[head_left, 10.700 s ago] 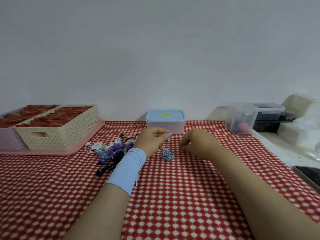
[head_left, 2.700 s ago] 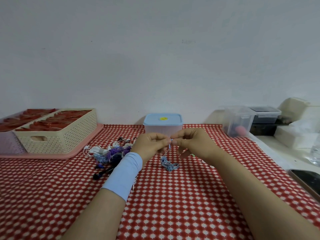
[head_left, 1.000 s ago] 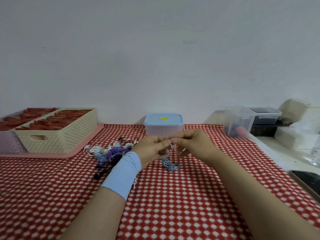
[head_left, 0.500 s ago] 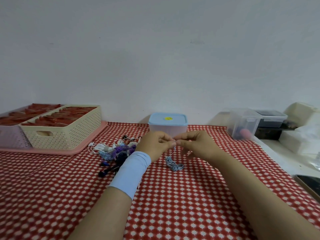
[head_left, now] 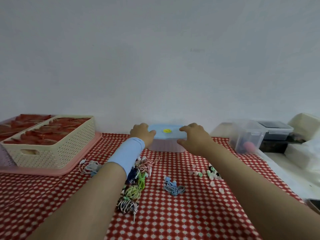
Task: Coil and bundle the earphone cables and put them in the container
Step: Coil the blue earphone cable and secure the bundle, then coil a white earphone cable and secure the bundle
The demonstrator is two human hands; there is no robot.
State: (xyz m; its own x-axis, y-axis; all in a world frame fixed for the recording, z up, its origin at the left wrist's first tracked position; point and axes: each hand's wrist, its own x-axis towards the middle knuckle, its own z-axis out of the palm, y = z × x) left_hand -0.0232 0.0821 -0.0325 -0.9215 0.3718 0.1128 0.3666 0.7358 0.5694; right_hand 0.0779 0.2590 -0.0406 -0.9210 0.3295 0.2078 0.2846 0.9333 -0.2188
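A container (head_left: 166, 144) with a light blue lid and a yellow dot stands at the back of the table by the wall. My left hand (head_left: 142, 134), with a blue wrist sleeve, grips its left end, thumb on the lid. My right hand (head_left: 194, 138) curls round its right end, index finger on the lid and thumb at the front wall. A coiled blue earphone bundle (head_left: 173, 187) lies free on the red checked cloth between my forearms. A pile of tangled earphones (head_left: 138, 177) in green, pink, white and dark colours lies under my left forearm.
Small loose ear tips (head_left: 210, 172) are scattered by my right forearm. A cream basket (head_left: 52, 153) on a pink tray (head_left: 57, 171) stands at the left. Clear plastic boxes (head_left: 247, 137) stand at the back right, and a dark phone (head_left: 314, 205) lies at the right edge.
Both hands let go of the blue cable, left it on the cloth, and reached forward to the blue-lidded container. The camera has come closer to the table.
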